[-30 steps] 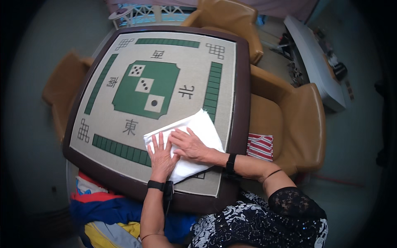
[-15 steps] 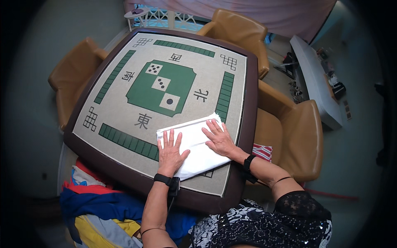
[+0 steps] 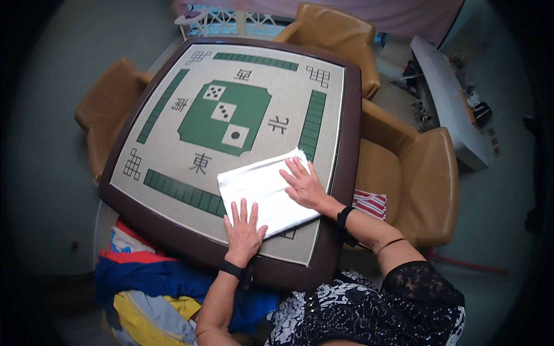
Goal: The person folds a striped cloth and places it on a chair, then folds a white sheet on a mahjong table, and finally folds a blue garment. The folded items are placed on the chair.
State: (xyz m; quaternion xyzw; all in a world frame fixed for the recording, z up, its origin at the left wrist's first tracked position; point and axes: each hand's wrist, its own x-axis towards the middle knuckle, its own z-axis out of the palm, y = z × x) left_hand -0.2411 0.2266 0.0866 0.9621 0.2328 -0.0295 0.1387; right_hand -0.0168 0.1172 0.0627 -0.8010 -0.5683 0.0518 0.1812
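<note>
A folded white cloth (image 3: 262,187) lies flat on the mahjong table (image 3: 231,170), near its right front corner. My left hand (image 3: 243,233) rests palm down on the cloth's lower left edge, fingers stretched and spread. On the cloth's right side lies my right hand (image 3: 304,185), also flat with fingers apart. Neither hand grips anything. A frayed bit shows at the cloth's far right corner. What kind of cloth it is cannot be made out.
Tan armchairs stand at the left (image 3: 112,106), far side (image 3: 332,37) and right (image 3: 427,184). A red-and-white striped cloth (image 3: 370,205) sits on the right chair. Piled clothes (image 3: 153,288) lie below the table's front left. A long grey counter (image 3: 444,104) stands beyond, at right.
My left hand has slid down the cloth toward its near edge. The right hand has barely shifted on the cloth. The whole view has tilted slightly.
</note>
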